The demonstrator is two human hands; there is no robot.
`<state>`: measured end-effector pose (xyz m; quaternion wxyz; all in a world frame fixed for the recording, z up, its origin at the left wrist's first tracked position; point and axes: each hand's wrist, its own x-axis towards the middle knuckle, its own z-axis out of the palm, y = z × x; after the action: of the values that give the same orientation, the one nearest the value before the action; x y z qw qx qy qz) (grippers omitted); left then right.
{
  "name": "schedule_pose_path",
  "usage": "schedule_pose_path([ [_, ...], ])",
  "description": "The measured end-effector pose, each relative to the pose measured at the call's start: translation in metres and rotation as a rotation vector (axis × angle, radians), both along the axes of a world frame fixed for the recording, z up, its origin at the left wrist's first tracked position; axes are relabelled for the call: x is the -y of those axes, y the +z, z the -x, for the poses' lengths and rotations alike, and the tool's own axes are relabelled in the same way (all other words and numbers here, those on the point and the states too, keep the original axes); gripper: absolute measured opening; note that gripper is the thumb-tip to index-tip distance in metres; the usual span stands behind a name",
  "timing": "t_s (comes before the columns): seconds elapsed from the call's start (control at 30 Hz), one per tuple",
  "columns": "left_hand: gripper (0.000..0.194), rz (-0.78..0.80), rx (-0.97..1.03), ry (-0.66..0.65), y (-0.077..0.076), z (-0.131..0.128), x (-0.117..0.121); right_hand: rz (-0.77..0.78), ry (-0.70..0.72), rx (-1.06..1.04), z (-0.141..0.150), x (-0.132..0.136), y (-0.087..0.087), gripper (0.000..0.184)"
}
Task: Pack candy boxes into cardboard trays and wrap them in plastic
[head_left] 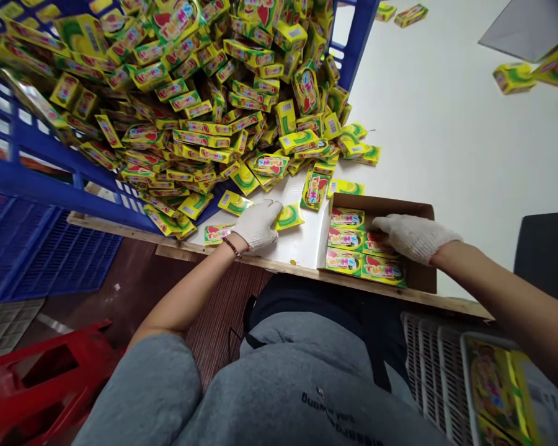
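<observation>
My left hand (256, 226), in a white knitted glove, is closed on the end of a small yellow-green carton (290, 217) just above the table. Inside an open brown cardboard box (421, 210), my gloved right hand (411, 236) has its fingers closed at a small carton (376, 243), which it partly covers. Several more printed cartons (344, 238) lie flat in rows in the box's left and front part. Beside my left hand, a loose carton (217, 234) lies near the table edge, and another carton (315, 189) leans close to the box.
A blue plastic crate (357, 37) lies tipped at the left, with a heap of cartons (204, 124) spilling onto the white table (428, 136). Further cartons (514, 77) lie at the back right. A red stool (51, 371) and a pale crate (430, 359) stand below the table.
</observation>
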<state>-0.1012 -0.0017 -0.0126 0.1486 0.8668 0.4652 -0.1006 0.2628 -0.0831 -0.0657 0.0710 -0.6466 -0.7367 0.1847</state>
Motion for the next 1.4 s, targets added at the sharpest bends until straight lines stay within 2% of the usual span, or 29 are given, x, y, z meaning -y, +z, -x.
schedule_pose_path([
  [0.03, 0.057, -0.008, 0.122, 0.040, 0.002, 0.000, 0.002, 0.011, 0.014, -0.005, 0.003, 0.002, 0.008, 0.009],
  [0.1, 0.074, 0.075, 0.395, 0.074, 0.008, -0.005, 0.006, -0.042, 0.025, -0.067, 0.014, 0.004, 0.031, 0.023],
  [0.2, 0.085, 0.391, 0.785, -0.026, 0.014, -0.028, 0.007, -0.209, -0.019, -0.344, 0.035, 0.005, 0.072, 0.057],
  [0.27, 0.081, 0.574, 1.014, -0.099, 0.015, -0.055, 0.011, -0.174, -0.121, -0.535, 0.044, 0.006, 0.096, 0.074],
  [0.33, 0.075, 0.686, 1.175, -0.125, 0.013, -0.084, 0.019, -0.054, -0.193, -0.604, 0.046, 0.007, 0.111, 0.068],
  [0.4, 0.063, 0.713, 1.190, -0.101, 0.010, -0.109, 0.031, 0.042, -0.202, -0.570, 0.040, 0.010, 0.117, 0.057],
  [0.5, 0.041, 0.585, 0.976, -0.051, 0.006, -0.131, 0.048, 0.071, -0.246, -0.472, 0.019, 0.012, 0.113, 0.050],
  [0.57, 0.033, 0.437, 0.700, -0.127, 0.004, -0.138, 0.058, 0.065, -0.289, -0.316, 0.003, 0.009, 0.108, 0.041],
  [0.63, 0.034, 0.273, 0.427, -0.301, 0.000, -0.143, 0.067, 0.094, -0.289, -0.051, -0.008, 0.002, 0.104, 0.033],
  [0.7, 0.037, 0.124, 0.257, -0.448, -0.004, -0.150, 0.075, 0.179, -0.248, 0.212, -0.008, -0.007, 0.099, 0.032],
  [0.77, 0.042, 0.047, 0.175, -0.516, -0.011, -0.157, 0.081, 0.267, -0.184, 0.373, 0.000, -0.015, 0.093, 0.037],
  [0.87, 0.048, 0.054, 0.090, -0.552, -0.019, -0.161, 0.085, 0.287, -0.108, 0.467, 0.018, -0.017, 0.080, 0.042],
  [1.0, 0.052, 0.070, 0.084, -0.566, -0.023, -0.160, 0.086, 0.257, -0.100, 0.546, 0.030, -0.005, 0.064, 0.039],
  [1.13, 0.048, 0.084, 0.110, -0.544, -0.021, -0.159, 0.089, 0.189, -0.040, 0.638, 0.034, 0.006, 0.057, 0.040],
  [1.2, 0.044, 0.108, 0.217, -0.559, -0.017, -0.157, 0.087, 0.194, 0.002, 0.679, 0.036, 0.008, 0.056, 0.043],
  [1.27, 0.037, 0.101, 0.423, -0.573, -0.012, -0.150, 0.080, 0.209, 0.029, 0.699, 0.036, 0.007, 0.056, 0.045],
  [1.33, 0.028, 0.023, 0.627, -0.456, -0.009, -0.140, 0.065, 0.219, 0.061, 0.686, 0.033, 0.006, 0.057, 0.045],
  [1.4, 0.023, -0.094, 0.711, -0.178, -0.008, -0.127, 0.045, 0.225, 0.071, 0.629, 0.028, 0.004, 0.059, 0.042],
])
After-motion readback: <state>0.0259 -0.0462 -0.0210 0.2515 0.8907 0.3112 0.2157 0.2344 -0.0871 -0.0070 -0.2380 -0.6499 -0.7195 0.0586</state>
